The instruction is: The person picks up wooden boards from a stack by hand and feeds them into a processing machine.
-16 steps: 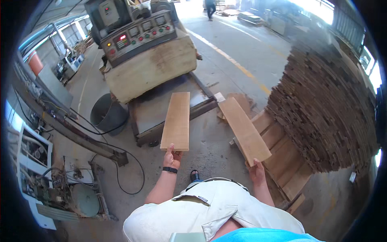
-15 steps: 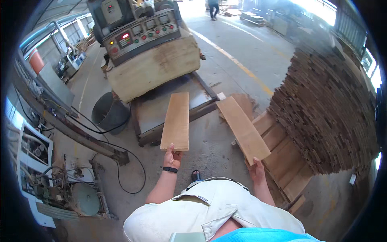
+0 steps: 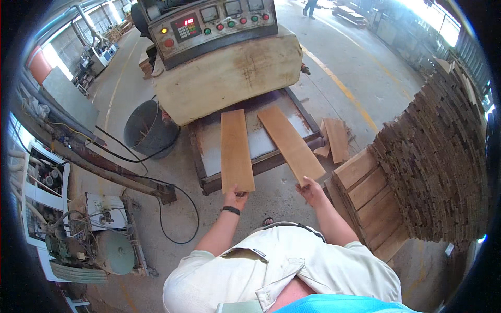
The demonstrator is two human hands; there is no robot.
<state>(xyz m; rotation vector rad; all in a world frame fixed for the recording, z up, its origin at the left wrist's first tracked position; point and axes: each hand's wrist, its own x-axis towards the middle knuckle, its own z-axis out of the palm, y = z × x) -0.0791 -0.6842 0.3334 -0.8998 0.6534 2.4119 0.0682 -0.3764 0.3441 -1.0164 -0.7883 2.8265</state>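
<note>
Two boards (image 3: 238, 151), near ends in hands (image 3: 236, 198)

One left hand (image 3: 236, 196) and one right hand (image 3: 312, 191) are holding two boards (image 3: 237, 151), one apiece.
At the top of the frame, one control panel (image 3: 219, 36) is showing three gauges (image 3: 233, 7), one red display (image 3: 186, 22) and six small round buttons (image 3: 231, 24) in a row; one distant person (image 3: 310, 9) is appearing farther right. Left of centre, one dark bin (image 3: 167, 136) is standing; at the right, one tall stack (image 3: 433, 167) is rising, its pieces proving too many to count.
</note>
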